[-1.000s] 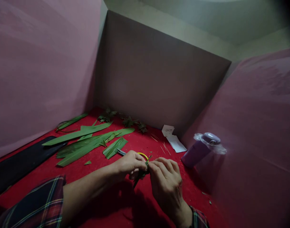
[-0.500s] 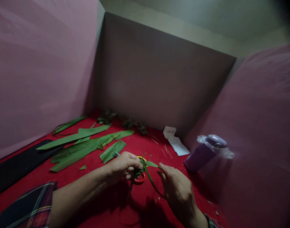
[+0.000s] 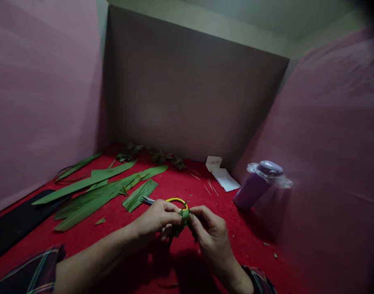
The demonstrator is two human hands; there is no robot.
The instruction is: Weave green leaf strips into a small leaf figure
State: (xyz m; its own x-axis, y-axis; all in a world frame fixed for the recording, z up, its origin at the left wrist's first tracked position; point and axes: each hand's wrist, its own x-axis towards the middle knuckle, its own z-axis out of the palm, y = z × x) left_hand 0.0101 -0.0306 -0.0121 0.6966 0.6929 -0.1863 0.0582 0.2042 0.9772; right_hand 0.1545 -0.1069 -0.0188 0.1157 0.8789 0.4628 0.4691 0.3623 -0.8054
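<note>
Both hands meet low in the middle of the red table (image 3: 119,228). My left hand (image 3: 154,218) and my right hand (image 3: 210,230) pinch a small folded green leaf strip (image 3: 183,215) between their fingertips. The strip's loose ends hang down between the hands. Just behind the hands lie scissors with a yellow handle loop (image 3: 174,200) and grey blades pointing left. Both wrists show plaid sleeves.
Long green leaves (image 3: 92,192) and a cut leaf piece (image 3: 139,195) lie on the left half. A black flat object (image 3: 15,220) sits at far left. Small leaf figures (image 3: 156,157), thin sticks (image 3: 210,188), white paper (image 3: 223,177) and a purple bottle (image 3: 257,183) stand toward the back right. Pink walls enclose the table.
My right hand, which had pulled the strip out to the right half a second ago, has come back against my left hand. The strip is folded up short again.
</note>
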